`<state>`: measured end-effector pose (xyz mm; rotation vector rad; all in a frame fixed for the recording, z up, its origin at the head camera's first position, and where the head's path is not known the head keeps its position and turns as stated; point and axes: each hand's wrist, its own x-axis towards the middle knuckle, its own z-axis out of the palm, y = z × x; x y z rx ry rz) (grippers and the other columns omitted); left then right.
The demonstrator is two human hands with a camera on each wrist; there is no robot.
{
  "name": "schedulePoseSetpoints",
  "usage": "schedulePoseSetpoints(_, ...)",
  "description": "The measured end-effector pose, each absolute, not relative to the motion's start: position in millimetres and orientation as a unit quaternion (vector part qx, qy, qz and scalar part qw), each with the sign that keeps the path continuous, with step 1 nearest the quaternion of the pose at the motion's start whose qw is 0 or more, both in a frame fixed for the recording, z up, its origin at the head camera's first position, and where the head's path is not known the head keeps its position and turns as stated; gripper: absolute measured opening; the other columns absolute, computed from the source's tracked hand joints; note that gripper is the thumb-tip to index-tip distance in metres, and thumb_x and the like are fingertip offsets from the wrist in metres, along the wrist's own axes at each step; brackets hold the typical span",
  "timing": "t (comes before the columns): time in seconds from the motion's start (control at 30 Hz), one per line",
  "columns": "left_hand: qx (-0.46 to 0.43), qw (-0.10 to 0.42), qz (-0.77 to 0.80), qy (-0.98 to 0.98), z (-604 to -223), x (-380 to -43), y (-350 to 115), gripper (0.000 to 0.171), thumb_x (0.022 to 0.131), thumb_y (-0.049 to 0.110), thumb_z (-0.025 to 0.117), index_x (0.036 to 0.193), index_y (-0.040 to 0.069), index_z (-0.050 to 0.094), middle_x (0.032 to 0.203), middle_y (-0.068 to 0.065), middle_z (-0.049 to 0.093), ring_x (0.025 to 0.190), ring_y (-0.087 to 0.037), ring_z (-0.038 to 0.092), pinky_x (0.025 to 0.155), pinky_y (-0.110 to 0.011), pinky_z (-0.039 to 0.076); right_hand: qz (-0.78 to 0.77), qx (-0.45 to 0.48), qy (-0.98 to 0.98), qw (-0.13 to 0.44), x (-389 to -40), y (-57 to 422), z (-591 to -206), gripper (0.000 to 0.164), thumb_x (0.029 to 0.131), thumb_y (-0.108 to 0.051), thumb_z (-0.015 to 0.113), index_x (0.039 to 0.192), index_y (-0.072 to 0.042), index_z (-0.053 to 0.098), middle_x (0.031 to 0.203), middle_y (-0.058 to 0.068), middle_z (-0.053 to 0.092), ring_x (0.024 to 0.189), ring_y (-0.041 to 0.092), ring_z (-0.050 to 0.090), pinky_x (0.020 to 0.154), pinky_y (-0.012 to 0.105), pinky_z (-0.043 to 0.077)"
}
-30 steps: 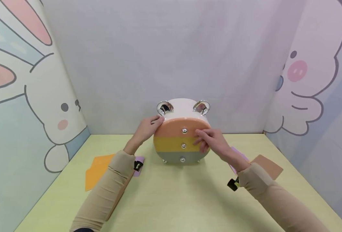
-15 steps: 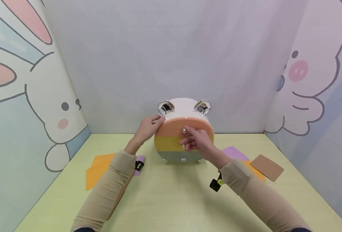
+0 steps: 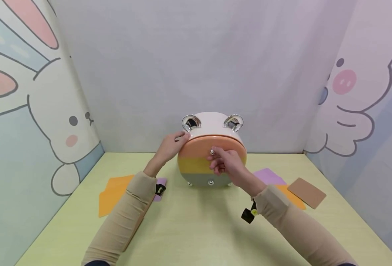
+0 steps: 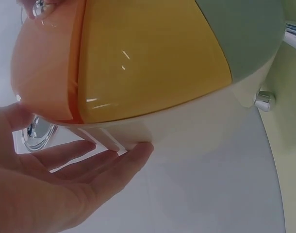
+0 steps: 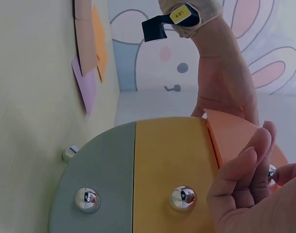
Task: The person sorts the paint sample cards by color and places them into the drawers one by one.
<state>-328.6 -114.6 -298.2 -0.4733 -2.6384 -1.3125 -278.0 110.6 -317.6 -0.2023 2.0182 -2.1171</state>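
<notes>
A small rounded drawer cabinet (image 3: 209, 120) with a white body and silver ears stands on the table. Its front has an orange drawer (image 3: 196, 147) on top, a yellow drawer (image 3: 191, 165) in the middle and a grey-green drawer (image 3: 199, 178) below, with round silver knobs. My right hand (image 3: 230, 164) pinches the top knob (image 5: 271, 174) between thumb and forefinger, other fingers curled. The orange drawer juts slightly past the yellow one. Against the cabinet's upper left side rests my left hand (image 4: 65, 189), its fingers straight along the white wall and the thumb by the orange drawer's edge.
Orange sheets (image 3: 111, 194), a purple sheet (image 3: 161, 183) and a brown piece (image 3: 134, 234) lie left, partly under my left sleeve. On the right are purple (image 3: 270, 176), orange (image 3: 293, 196) and brown (image 3: 307, 193) sheets. Printed walls enclose the table.
My right hand has moved left from the cabinet's right side to the top knob and holds it. The orange drawer has come out slightly. The left hand stays in place.
</notes>
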Motion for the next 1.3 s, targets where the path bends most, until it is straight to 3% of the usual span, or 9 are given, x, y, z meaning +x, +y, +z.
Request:
schedulePoseSetpoints(0.8, -0.17, 0.067, -0.448, -0.875, -300, -329, -115, 0.054, 0.098, 0.045, 0.048, 0.137, 0.008, 0.053, 0.141, -0.014, 0.054, 0.127, -0.035, 0.054, 0.104, -0.051, 0.046, -0.691, -0.106, 0.703, 0.135, -249, 119, -318, 0.048, 0.099, -0.04, 0.051, 0.097, 0.006, 0.061, 0.057, -0.002, 0.06, 0.049, 0.011, 0.05, 0.049, 0.022, 0.041)
schedulePoseSetpoints(1.07, -0.174, 0.068, -0.446, -0.875, -301, -329, -115, 0.054, 0.099, 0.044, 0.047, 0.138, 0.008, 0.052, 0.142, -0.014, 0.053, 0.127, -0.035, 0.054, 0.102, -0.049, 0.048, -0.69, -0.108, 0.701, 0.148, -239, 123, -317, 0.044, 0.098, -0.043, 0.052, 0.092, -0.001, 0.063, 0.058, -0.002, 0.061, 0.049, 0.012, 0.05, 0.049, 0.022, 0.043)
schedulePoseSetpoints(1.3, -0.173, 0.069, -0.45, -0.873, -299, -327, -115, 0.054, 0.099, 0.043, 0.048, 0.139, 0.007, 0.052, 0.142, -0.014, 0.052, 0.126, -0.036, 0.055, 0.101, -0.048, 0.048, -0.687, -0.118, 0.699, 0.158, -233, 126, -317, 0.049, 0.097, -0.043, 0.053, 0.099, 0.005, 0.06, 0.059, -0.003, 0.06, 0.049, 0.011, 0.05, 0.049, 0.022, 0.043)
